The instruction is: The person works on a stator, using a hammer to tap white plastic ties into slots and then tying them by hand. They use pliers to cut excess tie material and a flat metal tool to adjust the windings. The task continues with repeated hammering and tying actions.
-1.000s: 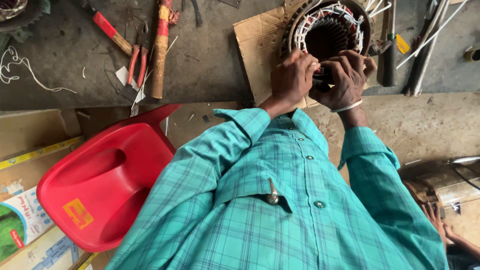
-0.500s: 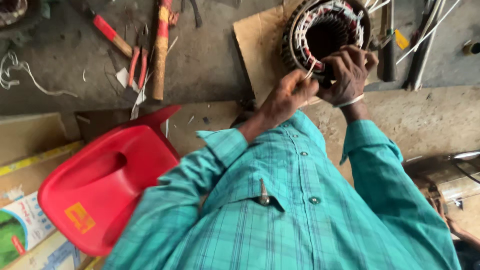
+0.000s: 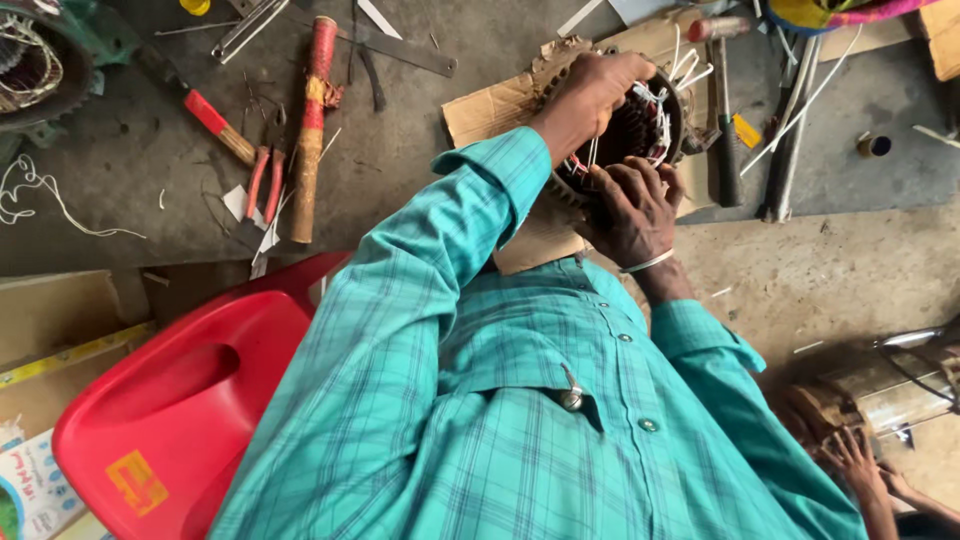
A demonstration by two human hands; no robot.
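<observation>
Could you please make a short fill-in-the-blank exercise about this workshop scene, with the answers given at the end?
1. Both hands, the left hand and the right hand, work on a round motor stator that lies on a piece of ____.
2. The plastic chair beside the person is ____ in colour.
3. The pliers on the workbench have ____ handles.
4. The person's checked shirt is ____.

Missing words: cardboard; red; red; teal

Hammer [image 3: 722, 110] and rods [image 3: 790, 120] crowd stator's [image 3: 640, 125] right.
</observation>
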